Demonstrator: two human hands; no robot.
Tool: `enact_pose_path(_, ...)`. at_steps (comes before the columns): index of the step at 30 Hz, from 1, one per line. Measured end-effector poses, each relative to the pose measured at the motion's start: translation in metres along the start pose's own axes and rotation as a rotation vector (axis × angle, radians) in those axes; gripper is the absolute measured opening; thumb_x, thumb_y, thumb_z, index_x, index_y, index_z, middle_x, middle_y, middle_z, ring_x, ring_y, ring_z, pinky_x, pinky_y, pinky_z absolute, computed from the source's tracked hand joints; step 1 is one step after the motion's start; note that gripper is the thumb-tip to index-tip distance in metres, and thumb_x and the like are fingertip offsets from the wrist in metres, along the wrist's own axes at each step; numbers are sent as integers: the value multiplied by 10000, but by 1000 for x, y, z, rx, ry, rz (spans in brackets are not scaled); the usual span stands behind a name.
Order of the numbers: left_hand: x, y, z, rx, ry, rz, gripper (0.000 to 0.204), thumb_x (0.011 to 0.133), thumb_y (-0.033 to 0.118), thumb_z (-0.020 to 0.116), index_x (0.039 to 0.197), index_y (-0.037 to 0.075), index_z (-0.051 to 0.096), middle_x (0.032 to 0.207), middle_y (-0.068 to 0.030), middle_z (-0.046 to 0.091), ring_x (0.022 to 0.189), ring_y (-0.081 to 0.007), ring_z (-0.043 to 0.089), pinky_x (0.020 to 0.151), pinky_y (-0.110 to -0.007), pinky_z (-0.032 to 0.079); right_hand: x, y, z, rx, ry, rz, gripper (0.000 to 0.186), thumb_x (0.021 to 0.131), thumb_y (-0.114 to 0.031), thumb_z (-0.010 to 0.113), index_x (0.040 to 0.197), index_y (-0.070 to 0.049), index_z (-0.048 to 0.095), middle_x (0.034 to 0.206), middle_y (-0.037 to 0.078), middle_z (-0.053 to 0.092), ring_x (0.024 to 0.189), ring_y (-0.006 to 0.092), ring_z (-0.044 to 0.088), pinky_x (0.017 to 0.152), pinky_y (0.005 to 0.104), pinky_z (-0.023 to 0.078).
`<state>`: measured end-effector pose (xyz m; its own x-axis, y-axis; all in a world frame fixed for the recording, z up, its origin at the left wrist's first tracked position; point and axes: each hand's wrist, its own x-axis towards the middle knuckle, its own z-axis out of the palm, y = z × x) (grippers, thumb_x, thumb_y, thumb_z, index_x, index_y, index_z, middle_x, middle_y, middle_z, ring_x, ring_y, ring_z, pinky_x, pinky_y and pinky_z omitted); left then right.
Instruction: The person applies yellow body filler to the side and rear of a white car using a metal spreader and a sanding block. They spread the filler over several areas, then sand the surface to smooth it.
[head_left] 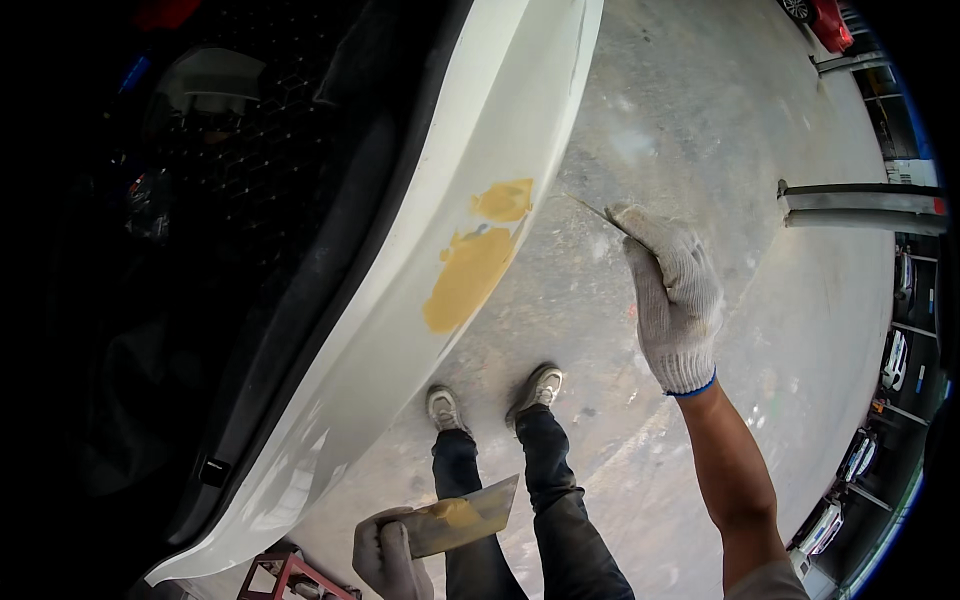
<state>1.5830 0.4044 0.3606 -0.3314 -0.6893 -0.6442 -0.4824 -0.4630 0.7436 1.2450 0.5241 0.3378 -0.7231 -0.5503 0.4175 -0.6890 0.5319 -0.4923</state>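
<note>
My left hand, in a knitted glove, grips a flat plate low in the view. On that plate sits a dab of yellow filler putty. A thin putty spreader, seen nearly edge-on, is pinched in my gloved right hand. Its tip points at a white car body panel without touching it. Yellow putty covers two spots along the panel's outer edge: a large patch and a smaller patch just above it. A small grey spot lies between them.
Dark interior lies left of the panel. My shoes stand on the grey concrete floor. Lift arms jut in at right, with a red car above. A red metal frame stands at bottom left.
</note>
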Motion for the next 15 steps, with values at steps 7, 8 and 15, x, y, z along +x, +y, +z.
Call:
enact_pose_path(7,-5,34,41,90,78,50,204,973,121,475,995,-52,580,922,-115,630,850,-181,608,804,-320,508,-33,6,-23,758,-227,903,286,962,-57,622,1230,40,644,1065,86,715,937,118,650,823,279,560)
enact_pose_path(8,-2,35,46,36,50,57,210,979,127,471,1001,-52,577,928,-114,628,855,-179,605,809,-319,507,-40,5,-26,803,-230,913,286,951,-43,636,1219,56,646,1044,99,715,896,116,661,797,263,563)
enact_pose_path(15,6,52,99,6,117,215,223,1011,123,441,1068,-52,568,997,-113,621,903,-176,593,849,-321,500,-69,11,-62,1043,-245,1049,185,920,-26,671,1091,41,696,948,100,728,855,112,673,753,269,567)
